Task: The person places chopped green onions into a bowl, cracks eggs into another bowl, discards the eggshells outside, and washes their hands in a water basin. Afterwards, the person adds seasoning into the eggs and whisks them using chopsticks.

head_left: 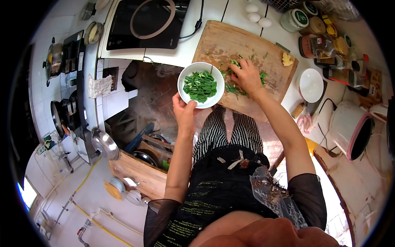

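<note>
Left hand (185, 112) gripping bowl (180, 87) of chopped greens (200, 86); right hand (248, 77) half-curled over scraps (235, 89) on board (222, 39), hold unclear.

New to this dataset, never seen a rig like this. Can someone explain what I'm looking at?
There's no machine here: it's a person working with two bare hands. The single picture comes from a camera worn on their head, looking forward and down, so their own body fills the lower part.

The left hand holds a white bowl of cut greens by its rim. The right hand is down at loose green pieces on a wooden cutting board; whether it grips any is hard to tell.

A small yellow piece also lies on the board. Around it on the counter are eggs, a black cooktop and a second white bowl.
</note>
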`<state>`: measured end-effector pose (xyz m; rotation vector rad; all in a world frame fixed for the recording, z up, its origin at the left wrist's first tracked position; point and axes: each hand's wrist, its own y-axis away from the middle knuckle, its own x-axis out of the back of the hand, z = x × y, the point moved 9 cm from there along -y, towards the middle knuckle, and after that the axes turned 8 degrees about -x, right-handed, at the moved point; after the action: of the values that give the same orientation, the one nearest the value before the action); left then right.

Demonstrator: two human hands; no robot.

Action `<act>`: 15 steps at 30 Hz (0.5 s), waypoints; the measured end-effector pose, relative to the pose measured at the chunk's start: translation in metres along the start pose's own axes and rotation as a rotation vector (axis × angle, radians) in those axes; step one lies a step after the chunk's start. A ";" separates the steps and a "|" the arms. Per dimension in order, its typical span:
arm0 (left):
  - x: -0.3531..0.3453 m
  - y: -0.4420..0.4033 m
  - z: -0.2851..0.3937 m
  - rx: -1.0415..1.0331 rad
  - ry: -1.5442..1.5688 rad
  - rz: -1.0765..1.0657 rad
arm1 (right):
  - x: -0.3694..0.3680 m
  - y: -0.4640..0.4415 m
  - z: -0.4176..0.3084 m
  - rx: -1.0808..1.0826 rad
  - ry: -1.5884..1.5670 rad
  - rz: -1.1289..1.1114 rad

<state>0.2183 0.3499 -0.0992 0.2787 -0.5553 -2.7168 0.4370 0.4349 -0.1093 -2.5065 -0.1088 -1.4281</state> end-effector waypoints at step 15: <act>-0.042 -0.003 -0.029 0.135 0.044 -0.177 | 0.073 -0.004 -0.040 -0.088 -0.548 0.081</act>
<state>0.2634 0.3586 -0.1223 0.4406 -0.7352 -2.8384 0.4399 0.4246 -0.0268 -2.8690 -0.0430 -0.6968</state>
